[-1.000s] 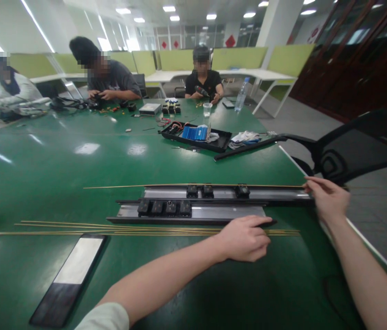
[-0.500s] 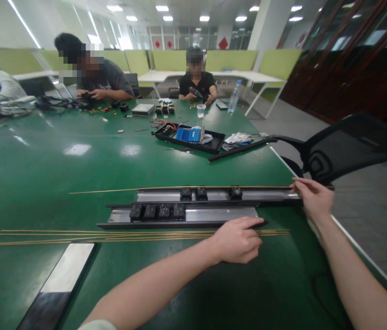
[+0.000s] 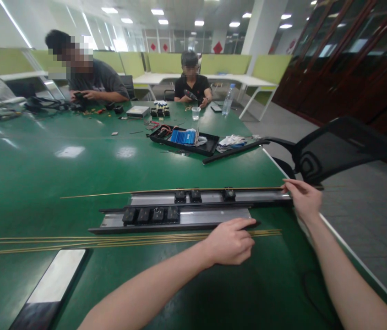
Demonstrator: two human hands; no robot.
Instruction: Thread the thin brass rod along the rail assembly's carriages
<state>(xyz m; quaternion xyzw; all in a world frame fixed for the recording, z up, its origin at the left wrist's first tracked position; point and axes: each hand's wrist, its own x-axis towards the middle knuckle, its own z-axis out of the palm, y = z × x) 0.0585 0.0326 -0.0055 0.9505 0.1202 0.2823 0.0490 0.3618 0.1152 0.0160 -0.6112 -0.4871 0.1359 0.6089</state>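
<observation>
Two long black-and-silver rails lie side by side on the green table point(image 3: 42, 183): the near rail point(image 3: 193, 219) and the far rail point(image 3: 248, 197), each carrying several small black blocks. My left hand point(image 3: 231, 240) rests curled over a bundle of thin brass rods point(image 3: 111, 240), its forefinger stretched along the near rail's front edge. My right hand point(image 3: 299, 198) pinches the right end of one thin brass rod point(image 3: 117, 193) lying along the far rail's back edge.
A flat dark panel point(image 3: 47, 288) lies at the near left. A black tray point(image 3: 182, 137) with blue parts, gloves point(image 3: 231, 141), a cup and a bottle point(image 3: 226, 100) stand farther back. A black mesh chair point(image 3: 334, 149) is at the right edge. Three people work at the far side.
The view has shifted, so everything sits a little further left in the picture. Both hands keep the same hold and place on the rods and rails.
</observation>
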